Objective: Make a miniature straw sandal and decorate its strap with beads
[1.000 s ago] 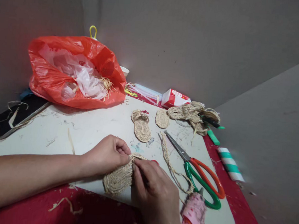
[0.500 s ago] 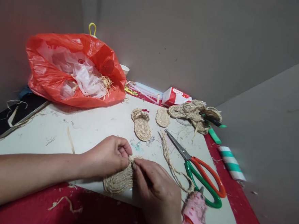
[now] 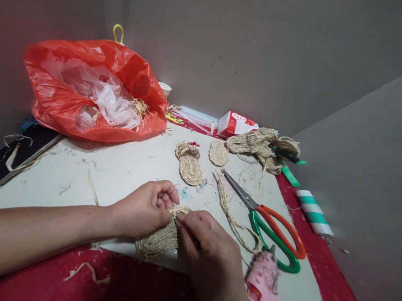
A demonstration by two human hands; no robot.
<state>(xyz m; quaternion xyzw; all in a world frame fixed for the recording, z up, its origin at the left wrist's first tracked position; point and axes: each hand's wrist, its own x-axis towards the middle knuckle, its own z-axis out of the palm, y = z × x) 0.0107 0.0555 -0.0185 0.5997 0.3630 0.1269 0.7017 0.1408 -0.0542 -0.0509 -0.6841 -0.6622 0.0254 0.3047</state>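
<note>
Between my hands, near the board's front edge, is a woven straw slipper of coiled, braided cord. My left hand is closed on its upper left side, fingers curled. From the right, my right hand pinches the top edge with thumb and forefinger, covering part of the piece. Farther back lies a small finished-looking straw slipper with red beads on its strap. Beside it is a flat oval straw sole. A loose straw braid curves down to the right of my right hand.
Scissors with orange and green handles and a pink glue gun lie at the right. A red plastic bag holds straw scraps at the back left, by a dark flat device. A straw bundle and red-white box stand behind.
The view has shifted slightly. Both hands keep their pinching hold on the straw slipper, with only small finger movement at its top edge.
</note>
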